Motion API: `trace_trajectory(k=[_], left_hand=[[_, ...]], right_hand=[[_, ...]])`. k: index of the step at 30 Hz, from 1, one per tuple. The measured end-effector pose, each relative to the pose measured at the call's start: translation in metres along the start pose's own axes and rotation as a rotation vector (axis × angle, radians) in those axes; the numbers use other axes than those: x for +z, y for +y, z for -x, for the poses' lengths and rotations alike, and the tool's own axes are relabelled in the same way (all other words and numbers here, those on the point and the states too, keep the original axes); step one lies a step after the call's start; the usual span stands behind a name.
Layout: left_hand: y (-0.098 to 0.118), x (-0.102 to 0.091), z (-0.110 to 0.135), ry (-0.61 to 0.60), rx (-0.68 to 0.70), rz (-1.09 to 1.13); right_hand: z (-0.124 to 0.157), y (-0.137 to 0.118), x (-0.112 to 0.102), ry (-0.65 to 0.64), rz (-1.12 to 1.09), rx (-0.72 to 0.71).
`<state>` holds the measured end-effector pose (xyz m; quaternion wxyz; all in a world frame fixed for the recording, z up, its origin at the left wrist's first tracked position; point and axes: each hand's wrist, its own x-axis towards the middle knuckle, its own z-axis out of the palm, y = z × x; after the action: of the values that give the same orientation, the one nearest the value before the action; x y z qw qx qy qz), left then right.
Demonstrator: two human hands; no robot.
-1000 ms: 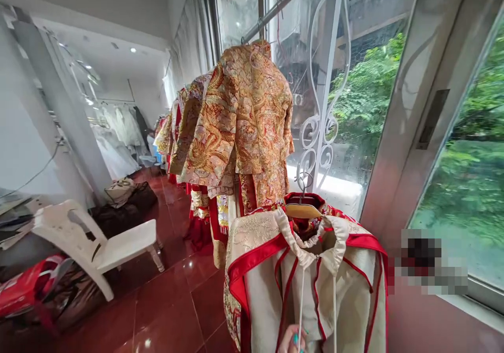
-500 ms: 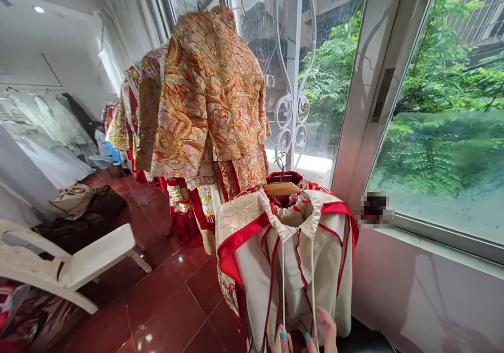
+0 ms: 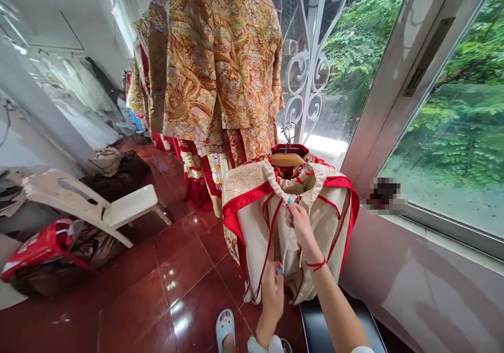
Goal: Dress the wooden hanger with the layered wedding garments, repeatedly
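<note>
A cream garment with red trim (image 3: 252, 227) hangs from a wooden hanger (image 3: 289, 159), over a red-edged embroidered one. Its gathered opening has a thin cream drawstring (image 3: 287, 248). My right hand (image 3: 299, 221), with a red bracelet at the wrist, is closed in a pinch on the drawstring just below the opening. Lower down and to the left, my left hand (image 3: 273, 290) is closed around the same cord, its fingertips partly hidden. Between the two hands the cord runs fairly straight.
Gold brocade jackets (image 3: 236, 69) hang behind the garment. A black seat (image 3: 340, 326) stands beneath it, near my feet. To the left are a white chair (image 3: 132, 206) and a red bag (image 3: 39, 245) on tiled floor (image 3: 134, 290). A window (image 3: 444, 148) lines the right.
My right hand has risen along the drawstring to the gathered opening. My left hand stays lower on the cord. The view has tilted down, showing the seat and my feet.
</note>
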<state>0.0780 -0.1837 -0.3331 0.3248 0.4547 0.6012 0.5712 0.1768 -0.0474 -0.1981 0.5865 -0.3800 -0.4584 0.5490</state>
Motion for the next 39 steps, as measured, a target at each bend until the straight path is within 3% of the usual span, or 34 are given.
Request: trace_trajectory(k=[1, 3, 6, 8, 11, 13, 17, 23, 26, 30, 32, 34, 36, 39], left_hand=[[0.010, -0.012, -0.020, 0.072, 0.096, -0.036], [0.030, -0.038, -0.069, 0.364, 0.240, -0.156], [0.054, -0.073, -0.141, 0.508, 0.358, -0.361], [0.061, -0.090, -0.173, 0.412, 0.359, -0.413], [0.055, -0.108, -0.191, 0.198, 0.244, -0.494], [0.043, -0.119, -0.191, 0.184, 0.191, -0.595], [0.010, -0.132, -0.184, 0.246, 0.221, -0.752], [-0.027, -0.119, -0.178, 0.252, 0.220, -0.804], [-0.024, -0.111, -0.185, 0.249, 0.189, -0.786], [-0.005, -0.105, -0.178, 0.250, 0.219, -0.682], [0.005, -0.095, -0.155, 0.371, 0.338, -0.597], [0.015, -0.075, -0.122, 0.481, 0.491, -0.480], [0.030, -0.045, -0.090, 0.381, 0.577, -0.339], [0.063, 0.005, -0.067, -0.109, 0.450, -0.027]], right_hand=[[-0.002, -0.001, -0.002, -0.006, -0.020, 0.021], [-0.001, 0.002, -0.004, -0.010, -0.033, 0.037], [0.007, 0.015, 0.003, 0.053, -0.041, -0.014], [0.013, 0.024, 0.009, 0.106, -0.033, -0.063], [0.022, 0.033, 0.010, 0.141, -0.007, -0.119], [0.027, 0.037, 0.005, 0.171, 0.003, -0.134], [0.042, 0.053, -0.011, 0.203, 0.007, -0.095], [0.062, 0.088, -0.020, 0.230, 0.071, -0.029], [0.061, 0.087, -0.015, 0.233, 0.136, -0.043], [0.065, 0.060, -0.019, 0.204, 0.392, -0.149], [0.069, 0.039, -0.032, 0.326, 0.582, -0.292], [0.069, 0.017, -0.048, 0.541, 0.698, -0.404], [0.062, -0.004, -0.059, 0.595, 0.682, -0.394], [0.049, -0.028, -0.058, 0.235, 0.552, -0.241]])
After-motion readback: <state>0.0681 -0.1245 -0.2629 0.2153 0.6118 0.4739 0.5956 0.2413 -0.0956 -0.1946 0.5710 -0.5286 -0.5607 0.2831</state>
